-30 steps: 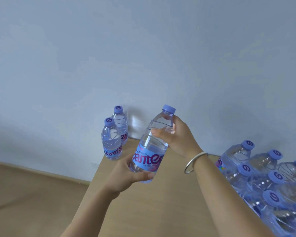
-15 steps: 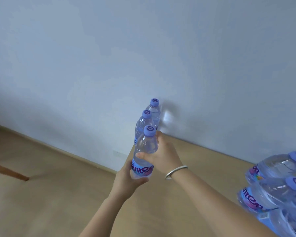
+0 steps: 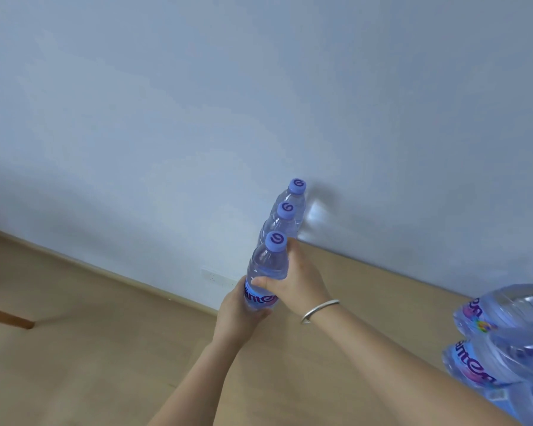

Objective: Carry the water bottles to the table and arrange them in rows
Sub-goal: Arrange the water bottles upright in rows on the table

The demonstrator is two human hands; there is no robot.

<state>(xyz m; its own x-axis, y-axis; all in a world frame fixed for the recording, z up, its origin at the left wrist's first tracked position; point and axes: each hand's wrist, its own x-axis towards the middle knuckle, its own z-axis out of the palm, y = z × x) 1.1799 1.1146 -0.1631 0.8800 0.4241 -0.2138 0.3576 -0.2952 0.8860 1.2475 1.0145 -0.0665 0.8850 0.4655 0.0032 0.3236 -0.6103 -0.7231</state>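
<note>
Bottle base hidden by left hand.

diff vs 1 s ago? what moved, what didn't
The held bottle went from tilted in the air, right of the two standing bottles, to upright in line at the near end of their row. Left hand still grips its base, right hand its upper body. The middle bottle, far bottle and wrapped pack stayed put; the camera shifted.

3 upright clear blue-capped water bottles lined along the table edge.
</note>
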